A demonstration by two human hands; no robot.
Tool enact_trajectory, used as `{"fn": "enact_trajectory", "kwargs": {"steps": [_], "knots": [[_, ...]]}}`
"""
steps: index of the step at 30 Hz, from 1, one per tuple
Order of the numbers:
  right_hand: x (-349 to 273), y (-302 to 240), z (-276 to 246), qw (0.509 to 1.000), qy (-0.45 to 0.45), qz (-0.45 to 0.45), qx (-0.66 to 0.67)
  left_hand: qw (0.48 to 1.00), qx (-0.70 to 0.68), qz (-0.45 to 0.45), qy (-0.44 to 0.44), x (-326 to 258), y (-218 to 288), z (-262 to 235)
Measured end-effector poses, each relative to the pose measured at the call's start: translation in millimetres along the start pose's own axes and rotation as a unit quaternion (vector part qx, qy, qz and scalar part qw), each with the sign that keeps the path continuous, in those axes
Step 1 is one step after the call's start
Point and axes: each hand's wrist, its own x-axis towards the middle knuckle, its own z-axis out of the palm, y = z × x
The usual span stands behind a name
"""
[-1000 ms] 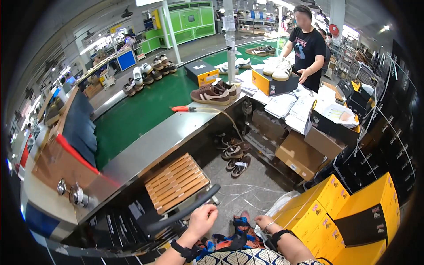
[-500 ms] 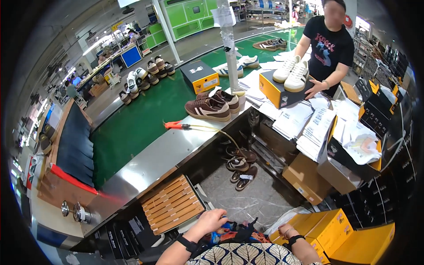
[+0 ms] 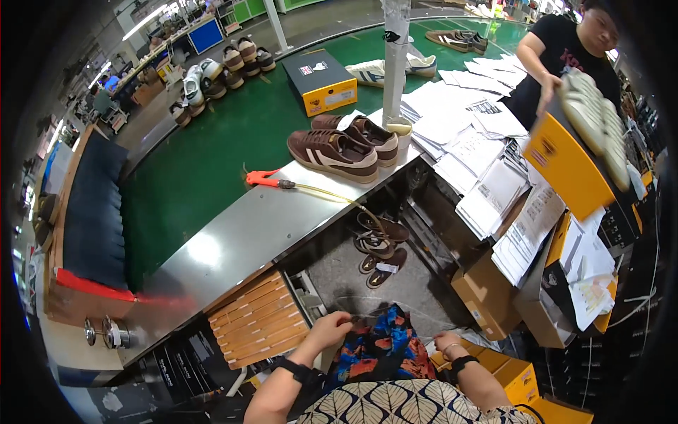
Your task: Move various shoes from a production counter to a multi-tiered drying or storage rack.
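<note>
My left hand (image 3: 330, 330) is held low over my lap, fingers bent together in a pinch; anything between them is too small to make out. My right hand (image 3: 448, 343) is curled on the other side, its grip likewise unclear. A colourful patterned cloth (image 3: 385, 346) with black straps lies between my hands. On the metal counter edge ahead stands a pair of brown sneakers (image 3: 335, 155) with pale stripes. Beside them lies an orange-red air gun (image 3: 263, 178) on a yellow hose. At the far right a co-worker (image 3: 565, 49) holds a tilted yellow-and-black shoebox (image 3: 568, 166) with white sneakers (image 3: 593, 120) on top.
A closed shoebox (image 3: 321, 81) sits on the green belt (image 3: 191, 177), with more sneakers around it. Stacks of white paper (image 3: 487, 191) cover the right side. Cartons (image 3: 487, 300) and yellow boxes (image 3: 519, 381) stand low right. A slatted wooden rack (image 3: 258, 321) is at my left.
The co-worker's shoebox with the white sneakers has swung right and nearer, and is now tilted. My view has shifted, and more of the patterned cloth shows between my hands.
</note>
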Motion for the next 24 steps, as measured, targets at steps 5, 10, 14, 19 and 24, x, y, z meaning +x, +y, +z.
{"fn": "enact_trajectory", "kwargs": {"steps": [5, 10, 14, 19, 24], "knots": [[30, -58, -40, 0.987, -0.047, -0.099, -0.113, 0.986, -0.064, -0.134, 0.076, 19, -24, 3], [85, -121, -83, 0.994, -0.057, -0.065, -0.072, 0.970, -0.087, -0.199, 0.108, 61, -12, 32], [125, -141, -84, 0.995, -0.084, -0.053, -0.006, 0.986, -0.082, -0.148, 0.003, 112, 16, 66], [173, -165, -39, 0.996, -0.082, 0.018, 0.024, 0.982, -0.114, -0.112, -0.098, 186, 39, 101], [218, -188, -7, 0.991, -0.059, -0.100, 0.071, 0.992, -0.116, -0.022, -0.031, 275, 20, 123]]}}
